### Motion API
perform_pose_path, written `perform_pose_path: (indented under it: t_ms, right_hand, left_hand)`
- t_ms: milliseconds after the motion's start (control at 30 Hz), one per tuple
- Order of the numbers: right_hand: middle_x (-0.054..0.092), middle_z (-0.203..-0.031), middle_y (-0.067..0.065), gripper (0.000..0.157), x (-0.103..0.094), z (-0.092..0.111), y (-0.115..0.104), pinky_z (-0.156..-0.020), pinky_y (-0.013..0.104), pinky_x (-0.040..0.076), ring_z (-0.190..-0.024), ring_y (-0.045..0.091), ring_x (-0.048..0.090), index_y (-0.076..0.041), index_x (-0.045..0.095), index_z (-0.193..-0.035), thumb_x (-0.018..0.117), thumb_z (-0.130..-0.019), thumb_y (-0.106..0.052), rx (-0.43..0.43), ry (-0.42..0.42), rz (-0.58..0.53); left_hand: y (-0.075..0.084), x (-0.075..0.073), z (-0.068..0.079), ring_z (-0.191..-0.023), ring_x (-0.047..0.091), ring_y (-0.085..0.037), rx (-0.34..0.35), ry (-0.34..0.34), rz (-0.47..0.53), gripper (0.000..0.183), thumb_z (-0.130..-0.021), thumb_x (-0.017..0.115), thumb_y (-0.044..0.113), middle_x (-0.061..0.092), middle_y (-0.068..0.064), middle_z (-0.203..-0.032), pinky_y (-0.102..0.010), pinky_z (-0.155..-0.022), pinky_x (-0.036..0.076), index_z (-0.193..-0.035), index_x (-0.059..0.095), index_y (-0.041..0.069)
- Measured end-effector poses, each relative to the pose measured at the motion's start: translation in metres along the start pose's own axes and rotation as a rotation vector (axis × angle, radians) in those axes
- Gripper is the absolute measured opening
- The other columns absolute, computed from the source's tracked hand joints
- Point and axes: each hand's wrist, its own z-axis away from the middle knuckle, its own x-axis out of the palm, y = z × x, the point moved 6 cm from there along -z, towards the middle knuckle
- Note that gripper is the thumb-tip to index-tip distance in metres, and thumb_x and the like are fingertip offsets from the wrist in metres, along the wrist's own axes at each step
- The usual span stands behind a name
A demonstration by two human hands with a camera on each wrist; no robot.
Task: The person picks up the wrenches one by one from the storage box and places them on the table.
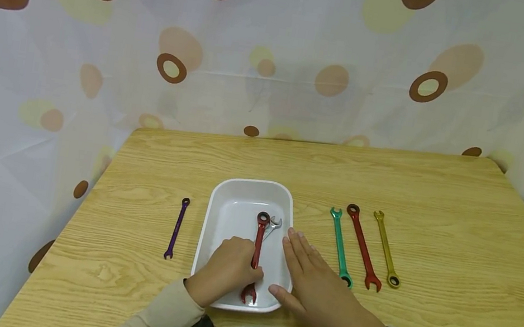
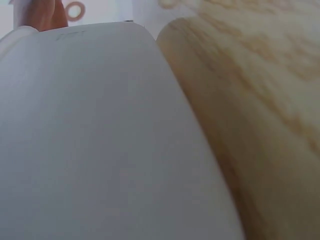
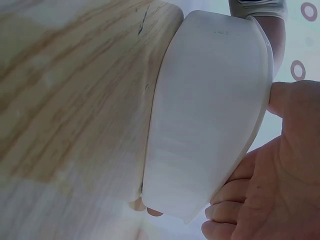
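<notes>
My left hand [image 1: 228, 266] reaches over the near left side of a white tray [image 1: 224, 211]. It grips a red ratcheting combination wrench [image 1: 258, 242] by the middle of its handle, ring end pointing away from me. Partly under that wrench lies a silver wrench [image 1: 274, 225], its lower part hidden. My right hand [image 1: 316, 290] rests at the tray's right rim with straight fingers and the thumb spread over the edge. In the right wrist view, these fingers [image 3: 232, 195] line the rim outside the tray wall. The left wrist view mostly holds the tray's outer wall [image 2: 110, 130].
Left of the tray lies a purple wrench [image 1: 176, 230] on the wooden table [image 1: 149, 169]. To the right, a green wrench [image 1: 340, 243], a second red wrench [image 1: 362, 245] and a yellow wrench [image 1: 385, 247] lie side by side. A patterned curtain [image 1: 291, 38] hangs behind the table.
</notes>
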Motion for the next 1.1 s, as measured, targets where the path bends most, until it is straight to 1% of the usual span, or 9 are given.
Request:
perform_pose_path:
  t_ms: [100,267,500,633,900,1100]
  right_hand:
    - [0.025,-0.153,0.024,0.079,0.0003,-0.0001,-0.0003,-0.112,0.047,0.028,-0.143,0.036,0.021,0.008,0.03,-0.146,0.044,-0.097,-0.053,0.001,-0.002,0.0]
    - [0.026,-0.153,0.025,0.077,-0.0009,0.0005,-0.0015,-0.111,0.048,0.029,-0.143,0.036,0.023,0.009,0.03,-0.146,0.041,-0.099,-0.051,-0.008,-0.005,-0.012]
    - [0.025,-0.154,0.024,0.079,-0.0011,0.0008,-0.0003,-0.112,0.047,0.028,-0.143,0.035,0.021,0.008,0.029,-0.146,0.044,-0.097,-0.052,0.001,-0.003,-0.003]
    - [0.025,-0.153,0.024,0.079,-0.0005,0.0007,-0.0003,-0.112,0.047,0.028,-0.143,0.036,0.021,0.008,0.029,-0.146,0.043,-0.097,-0.052,-0.002,-0.001,-0.001]
    - [0.026,-0.153,0.025,0.078,0.0006,0.0009,0.0001,-0.111,0.048,0.029,-0.143,0.037,0.022,0.009,0.031,-0.145,0.044,-0.097,-0.052,-0.007,0.006,0.0]
    - [0.025,-0.153,0.024,0.079,0.001,0.0009,0.0013,-0.112,0.047,0.029,-0.143,0.036,0.021,0.008,0.029,-0.146,0.044,-0.097,-0.053,-0.003,-0.003,0.01]
  left_hand:
    - [-0.0005,0.0003,-0.0001,-0.044,0.039,-0.01,-0.005,-0.001,-0.012,0.028,-0.071,0.072,0.016,0.044,0.004,-0.049,-0.023,-0.039,0.03,-0.054,0.049,0.013]
    - [-0.0021,0.0009,0.0003,-0.042,0.04,-0.01,-0.032,-0.026,0.019,0.028,-0.071,0.072,0.015,0.046,0.003,-0.048,-0.022,-0.038,0.031,-0.053,0.05,0.012]
    - [-0.0015,-0.0013,0.0006,-0.042,0.041,-0.01,-0.015,-0.01,0.019,0.025,-0.071,0.069,0.01,0.046,0.002,-0.051,-0.022,-0.038,0.033,-0.056,0.048,0.012]
    - [-0.002,-0.001,0.0003,-0.043,0.043,-0.01,-0.015,-0.013,0.024,0.023,-0.073,0.068,0.009,0.048,0.001,-0.052,-0.022,-0.038,0.035,-0.059,0.049,0.011]
    - [-0.0066,-0.0014,-0.0001,-0.044,0.045,-0.01,-0.018,-0.007,0.091,0.023,-0.081,0.065,0.007,0.048,0.0,-0.054,-0.022,-0.038,0.036,-0.063,0.05,0.009]
    - [-0.0086,-0.0047,-0.0012,-0.045,0.045,-0.011,0.003,0.008,0.119,0.023,-0.083,0.065,0.009,0.048,0.0,-0.055,-0.023,-0.039,0.036,-0.065,0.051,0.008]
